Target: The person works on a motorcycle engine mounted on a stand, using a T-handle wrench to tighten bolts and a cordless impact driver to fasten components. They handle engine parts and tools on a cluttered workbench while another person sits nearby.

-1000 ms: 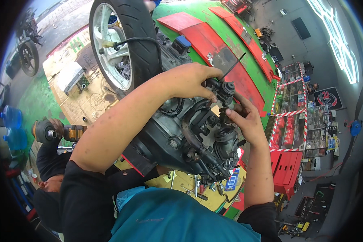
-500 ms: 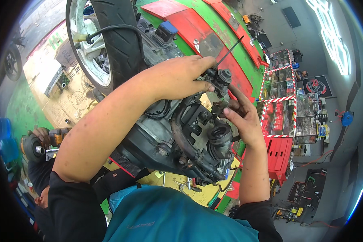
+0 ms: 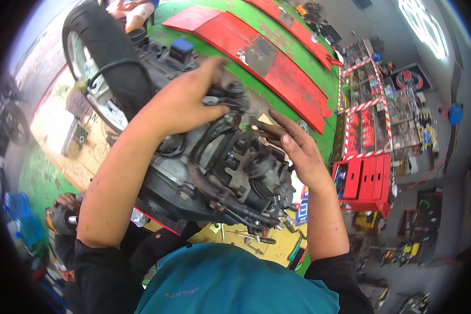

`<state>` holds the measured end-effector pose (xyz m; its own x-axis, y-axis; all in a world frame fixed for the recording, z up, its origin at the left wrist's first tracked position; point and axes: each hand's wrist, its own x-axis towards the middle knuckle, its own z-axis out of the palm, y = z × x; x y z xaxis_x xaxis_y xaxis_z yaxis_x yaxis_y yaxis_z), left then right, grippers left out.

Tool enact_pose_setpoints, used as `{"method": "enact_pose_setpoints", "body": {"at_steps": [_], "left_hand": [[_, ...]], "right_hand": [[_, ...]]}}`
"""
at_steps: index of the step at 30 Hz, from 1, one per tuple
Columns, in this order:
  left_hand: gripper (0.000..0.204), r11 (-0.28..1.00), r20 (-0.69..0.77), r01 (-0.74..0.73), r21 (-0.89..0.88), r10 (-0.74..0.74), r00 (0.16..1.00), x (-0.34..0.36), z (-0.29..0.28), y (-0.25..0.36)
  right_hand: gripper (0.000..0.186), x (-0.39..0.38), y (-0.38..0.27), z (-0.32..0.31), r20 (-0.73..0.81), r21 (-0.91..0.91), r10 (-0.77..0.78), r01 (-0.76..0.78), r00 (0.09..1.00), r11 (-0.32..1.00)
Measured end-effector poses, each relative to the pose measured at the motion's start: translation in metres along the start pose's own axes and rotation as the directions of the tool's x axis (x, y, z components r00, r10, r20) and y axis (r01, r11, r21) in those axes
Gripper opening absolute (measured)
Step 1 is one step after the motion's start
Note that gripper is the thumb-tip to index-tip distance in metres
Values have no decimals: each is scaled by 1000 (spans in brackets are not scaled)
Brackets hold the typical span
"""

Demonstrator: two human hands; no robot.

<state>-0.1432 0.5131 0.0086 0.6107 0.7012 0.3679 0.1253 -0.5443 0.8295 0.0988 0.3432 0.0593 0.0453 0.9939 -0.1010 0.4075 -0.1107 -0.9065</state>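
Observation:
A large scooter engine [image 3: 167, 175] with hoses stands in front of me, joined to a rear wheel with a black tyre [image 3: 102, 55]. My left hand [image 3: 199, 86] reaches over it and is closed on a dark engine part with a round cap [image 3: 234, 97], smeared by motion. My right hand [image 3: 301, 157] is apart from that part, open, its soiled fingers stretched toward it and nothing seen in them. Below those fingers is a round black port [image 3: 259, 166] on the engine. A curved black hose [image 3: 196, 167] runs down the engine's middle.
At the left a co-worker's hand [image 3: 68, 201] is by a power tool [image 3: 60, 220]. Hand tools [image 3: 256, 240] lie on the yellow surface below the engine. Red ramps [image 3: 256, 63] cross the green floor; a red tool cabinet [image 3: 363, 180] and shelves are on the right. Another person sits beyond the wheel.
My left hand has moved left with the dark engine part. My right hand has come off the part's lower end and its fingers have straightened. The whole view has also shifted.

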Motion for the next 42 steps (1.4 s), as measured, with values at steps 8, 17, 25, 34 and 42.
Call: {"method": "enact_pose_setpoints", "body": {"at_steps": [8, 17, 25, 34, 42], "left_hand": [[92, 967, -235, 9, 253, 53, 971, -10, -11, 31], [70, 913, -171, 160, 375, -101, 980, -5, -11, -5], [73, 793, -173, 203, 574, -125, 977, -3, -12, 11], [65, 922, -255, 266, 283, -195, 947, -68, 18, 87], [55, 925, -181, 346, 155, -318, 931, -129, 39, 119]], "right_hand": [[56, -134, 50, -52, -555, 52, -98, 152, 826, 987], [32, -331, 290, 10, -646, 205, 505, -508, 572, 837], [35, -352, 344, 108, -582, -343, 205, -466, 787, 815], [36, -340, 357, 126, 63, -198, 443, -424, 894, 884], [33, -382, 396, 29, -379, 97, 572, -583, 728, 807]]}}
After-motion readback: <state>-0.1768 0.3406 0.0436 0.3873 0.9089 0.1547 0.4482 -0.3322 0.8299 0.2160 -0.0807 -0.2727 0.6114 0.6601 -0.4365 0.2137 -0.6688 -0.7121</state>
